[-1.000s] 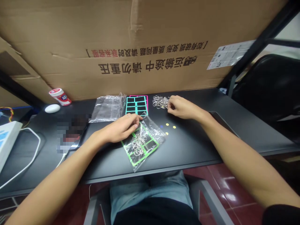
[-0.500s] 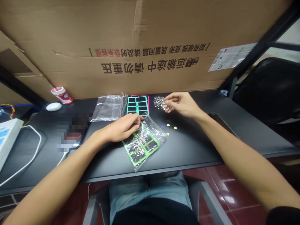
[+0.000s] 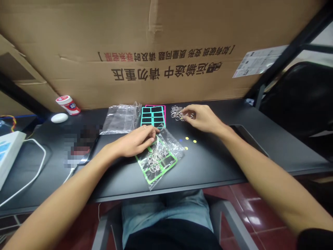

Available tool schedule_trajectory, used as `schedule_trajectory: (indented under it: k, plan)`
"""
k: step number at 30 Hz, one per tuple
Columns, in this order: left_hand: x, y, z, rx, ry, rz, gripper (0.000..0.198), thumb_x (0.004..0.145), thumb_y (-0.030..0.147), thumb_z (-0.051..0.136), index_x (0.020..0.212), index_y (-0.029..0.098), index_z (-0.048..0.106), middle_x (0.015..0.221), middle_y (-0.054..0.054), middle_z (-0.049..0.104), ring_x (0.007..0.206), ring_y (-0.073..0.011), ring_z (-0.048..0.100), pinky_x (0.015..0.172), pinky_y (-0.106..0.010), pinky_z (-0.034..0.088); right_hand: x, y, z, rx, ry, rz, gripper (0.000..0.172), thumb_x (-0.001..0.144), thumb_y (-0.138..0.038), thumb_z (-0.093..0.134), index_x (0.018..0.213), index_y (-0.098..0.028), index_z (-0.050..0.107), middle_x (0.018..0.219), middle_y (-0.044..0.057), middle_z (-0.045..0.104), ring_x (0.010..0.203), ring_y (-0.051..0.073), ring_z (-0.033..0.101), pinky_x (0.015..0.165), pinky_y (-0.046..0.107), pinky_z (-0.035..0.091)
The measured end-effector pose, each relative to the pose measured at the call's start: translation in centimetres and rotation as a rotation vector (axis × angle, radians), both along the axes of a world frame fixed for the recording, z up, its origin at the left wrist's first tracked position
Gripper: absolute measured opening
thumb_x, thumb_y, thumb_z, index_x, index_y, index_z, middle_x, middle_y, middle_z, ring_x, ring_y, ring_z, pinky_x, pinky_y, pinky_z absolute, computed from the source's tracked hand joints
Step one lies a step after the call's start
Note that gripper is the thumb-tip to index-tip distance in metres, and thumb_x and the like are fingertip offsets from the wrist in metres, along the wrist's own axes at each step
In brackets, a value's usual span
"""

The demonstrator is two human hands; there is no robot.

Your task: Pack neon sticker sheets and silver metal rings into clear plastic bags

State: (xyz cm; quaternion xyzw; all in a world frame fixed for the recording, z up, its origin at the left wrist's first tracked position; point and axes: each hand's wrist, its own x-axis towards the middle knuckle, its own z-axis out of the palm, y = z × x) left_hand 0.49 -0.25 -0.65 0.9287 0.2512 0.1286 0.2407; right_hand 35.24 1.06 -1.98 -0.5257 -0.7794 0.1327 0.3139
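Observation:
My right hand (image 3: 204, 116) is over a small pile of silvery metal rings (image 3: 177, 113) at the back of the desk. Its thumb and index finger are apart, with rings showing between them. My left hand (image 3: 137, 140) presses with curled fingers on the upper edge of a clear plastic bag (image 3: 170, 140). Under and around the bag lies a green-framed sheet (image 3: 166, 162) with dark rectangles. More silvery rings (image 3: 154, 161) are heaped over that sheet; whether they are inside the bag I cannot tell.
Behind my left hand lie a teal-framed sheet (image 3: 152, 116), a pink-framed one (image 3: 164, 111) and clear plastic bags (image 3: 121, 119). Small yellow dots (image 3: 195, 141) dot the desk. A phone (image 3: 85, 142), white oval case (image 3: 59, 118) and red-white tub (image 3: 68, 105) stand left. Cardboard (image 3: 166, 34) walls the back.
My right hand has moved slightly, and its thumb and index finger have parted over the ring pile. My left hand and the bag stay in place.

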Motion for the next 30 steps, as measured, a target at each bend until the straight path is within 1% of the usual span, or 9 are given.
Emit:
schedule_trajectory:
  k: [2,4,8,11,15,18,25,28,30]
  plan:
    - [0.0,0.0,0.0,-0.003,0.002,-0.004,0.018,0.115,0.037,0.046,0.103,0.024,0.049,0.129,-0.014,0.072,0.131,-0.0310,0.066,0.100,-0.045,0.053,1.4,1.1,-0.7,0.046,-0.153,-0.093,0.029,0.095,-0.033,0.074,0.118,-0.017,0.083,0.117,0.014,0.084,0.096,0.029,0.078,0.097,0.046,0.059]
    - [0.0,0.0,0.0,-0.002,0.004,-0.004,0.017,0.115,0.036,0.046,0.103,0.024,0.049,0.130,-0.014,0.072,0.132,-0.0313,0.066,0.101,-0.046,0.053,2.1,1.7,-1.2,0.017,-0.258,-0.094,0.031,0.096,-0.036,0.075,0.119,-0.016,0.082,0.114,0.015,0.082,0.091,0.028,0.076,0.092,0.044,0.058]
    - [-0.1,0.0,0.0,0.004,0.004,-0.004,0.016,0.115,0.036,0.047,0.103,0.024,0.050,0.130,-0.014,0.073,0.131,-0.0316,0.067,0.101,-0.047,0.053,2.0,1.9,-1.6,-0.034,-0.331,-0.049,0.017,0.097,-0.031,0.073,0.105,-0.019,0.081,0.103,0.011,0.080,0.088,0.026,0.074,0.086,0.038,0.056]
    - [-0.1,0.0,0.0,0.006,0.009,0.001,0.016,0.115,0.035,0.047,0.103,0.024,0.049,0.130,-0.014,0.073,0.129,-0.0311,0.067,0.101,-0.047,0.053,1.8,1.7,-1.3,-0.033,-0.284,-0.053,0.009,0.095,-0.025,0.071,0.097,-0.020,0.079,0.098,0.009,0.080,0.087,0.025,0.074,0.086,0.037,0.055]
    - [-0.1,0.0,0.0,0.003,0.004,-0.009,0.017,0.115,0.035,0.046,0.103,0.024,0.049,0.129,-0.014,0.072,0.133,-0.0312,0.066,0.100,-0.046,0.053,1.8,1.4,-0.9,-0.037,-0.131,-0.088,0.014,0.097,-0.031,0.072,0.099,-0.021,0.082,0.099,0.009,0.085,0.090,0.027,0.077,0.089,0.040,0.057]
    - [-0.1,0.1,-0.1,0.002,0.005,-0.005,0.017,0.115,0.036,0.046,0.103,0.024,0.049,0.131,-0.015,0.072,0.130,-0.0307,0.067,0.100,-0.047,0.053,1.7,1.1,-0.6,-0.045,-0.032,-0.107,0.019,0.099,-0.038,0.073,0.101,-0.023,0.085,0.103,0.009,0.088,0.094,0.028,0.080,0.092,0.042,0.059]
    - [-0.1,0.1,-0.2,0.008,0.004,-0.002,0.015,0.114,0.036,0.047,0.105,0.024,0.051,0.132,-0.014,0.073,0.132,-0.0314,0.067,0.101,-0.047,0.054,1.6,1.3,-0.9,0.024,0.015,-0.139,0.016,0.099,-0.036,0.076,0.096,-0.023,0.086,0.103,0.008,0.088,0.094,0.029,0.079,0.092,0.044,0.058]
    - [-0.1,0.0,-0.1,0.006,-0.002,0.002,0.015,0.113,0.036,0.048,0.105,0.024,0.052,0.131,-0.014,0.073,0.132,-0.0322,0.067,0.101,-0.048,0.055,1.7,1.7,-1.1,0.054,0.109,-0.155,0.021,0.099,-0.042,0.078,0.095,-0.023,0.084,0.101,0.009,0.087,0.093,0.030,0.079,0.092,0.046,0.061]
    - [-0.1,0.0,-0.1,0.008,-0.003,0.003,0.014,0.113,0.035,0.048,0.105,0.024,0.052,0.130,-0.014,0.074,0.131,-0.0321,0.067,0.101,-0.048,0.055,1.5,1.7,-1.2,0.051,0.262,-0.130,0.028,0.096,-0.050,0.083,0.094,-0.022,0.082,0.103,0.010,0.087,0.094,0.030,0.080,0.093,0.048,0.064]
